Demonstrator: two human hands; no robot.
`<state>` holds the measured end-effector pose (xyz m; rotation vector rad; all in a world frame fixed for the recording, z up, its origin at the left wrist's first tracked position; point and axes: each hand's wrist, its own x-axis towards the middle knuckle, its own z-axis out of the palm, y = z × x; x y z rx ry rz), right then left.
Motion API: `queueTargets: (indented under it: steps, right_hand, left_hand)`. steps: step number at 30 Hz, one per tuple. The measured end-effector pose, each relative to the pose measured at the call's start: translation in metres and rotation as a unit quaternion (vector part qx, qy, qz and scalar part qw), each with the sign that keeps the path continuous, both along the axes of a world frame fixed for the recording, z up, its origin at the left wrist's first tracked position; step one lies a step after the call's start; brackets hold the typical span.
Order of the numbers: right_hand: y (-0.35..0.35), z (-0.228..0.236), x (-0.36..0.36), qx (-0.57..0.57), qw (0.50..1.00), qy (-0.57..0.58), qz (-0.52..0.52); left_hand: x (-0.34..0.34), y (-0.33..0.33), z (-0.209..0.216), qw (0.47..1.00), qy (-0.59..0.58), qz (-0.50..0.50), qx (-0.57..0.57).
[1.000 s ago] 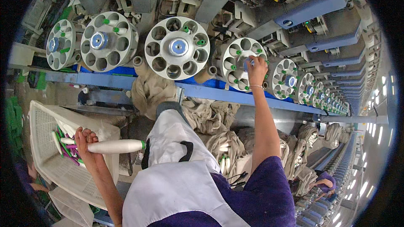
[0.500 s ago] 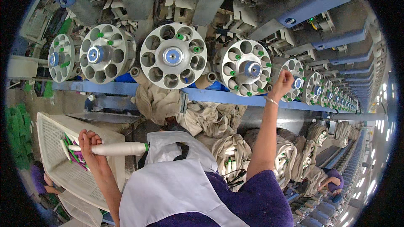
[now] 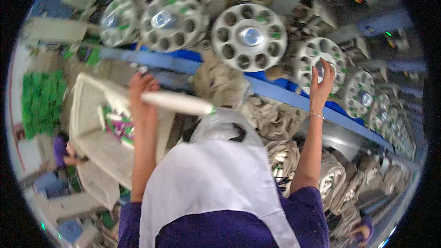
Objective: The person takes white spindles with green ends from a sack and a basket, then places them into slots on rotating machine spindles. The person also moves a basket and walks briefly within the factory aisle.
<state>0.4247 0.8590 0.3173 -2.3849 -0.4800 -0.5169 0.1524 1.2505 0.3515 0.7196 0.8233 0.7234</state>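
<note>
A long white yarn bobbin (image 3: 179,102), with a green tube end pointing right, lies across in front of me. My left hand (image 3: 144,94) is closed on its left end, somewhat blurred. On the right, my right hand (image 3: 323,80) is raised with thumb and fingers apart and nothing visible in them. It overlaps a round white magazine (image 3: 305,57) with a ring of holes; whether it touches it, I cannot tell. Green tube ends show in several of those holes. A similar magazine (image 3: 250,62), with mostly bare holes, is to its left.
A cream plastic basket (image 3: 87,110) with purple, green and white tubes stands at left. Cloth sacks (image 3: 333,179), some holding bobbins, line the right below a blue rail (image 3: 280,93). Green crates or tubes (image 3: 43,103) are stacked far left. Another person (image 3: 62,151) is at lower left.
The view has swung, so the machines and basket appear shifted right. My right hand has opened and now overlaps the partly filled magazine. My left hand still holds the bobbin.
</note>
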Motion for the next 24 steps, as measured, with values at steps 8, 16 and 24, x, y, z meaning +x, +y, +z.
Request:
queueTargets:
  steps: [8, 16, 24]
  right_hand:
    - [0.221, 0.014, -0.171, 0.086, 0.653, 0.551, 0.512]
    - [0.244, 0.018, -0.206, 0.154, 0.504, 0.751, 0.398]
    - [0.256, 0.004, -0.219, 0.255, 0.361, 0.845, 0.3]
  left_hand:
    - [-0.026, 0.006, 0.001, 0.993, -0.072, 0.01, -0.094]
    - [-0.163, 0.149, 0.046, 0.958, -0.238, 0.108, 0.119]
    - [-0.144, 0.083, -0.005, 0.996, 0.046, 0.023, 0.077]
